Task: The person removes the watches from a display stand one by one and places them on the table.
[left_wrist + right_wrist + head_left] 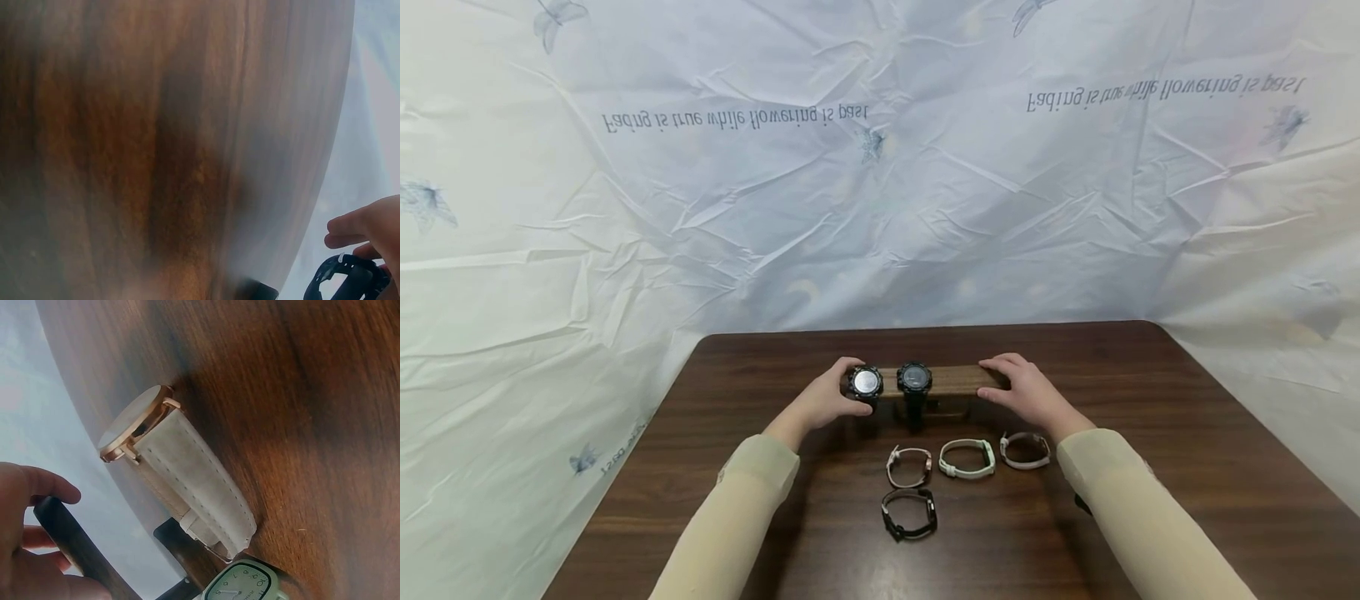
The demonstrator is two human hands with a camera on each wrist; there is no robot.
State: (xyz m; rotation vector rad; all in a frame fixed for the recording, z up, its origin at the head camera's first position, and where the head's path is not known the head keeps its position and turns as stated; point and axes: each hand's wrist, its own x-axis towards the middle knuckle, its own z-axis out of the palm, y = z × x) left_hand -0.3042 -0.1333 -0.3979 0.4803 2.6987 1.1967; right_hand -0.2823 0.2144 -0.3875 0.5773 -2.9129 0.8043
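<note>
1. Silver-faced watch (865, 382) sits on the left end of the wooden bar (955, 380); left hand (827, 398) has its fingers curled round it.
2. Right hand (1030, 392) grips the bar's right end.
3. Keep that end braced so the bar stays level on the surface (1150, 500); black watch (914, 379) sits just beside.

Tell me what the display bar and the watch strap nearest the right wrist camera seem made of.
The display bar looks like brown wood with a matt finish and faint grain. The watch strap looks like pale suede or soft leather, going by its napped surface and stitched edges; its case looks like gold-toned metal.
</note>
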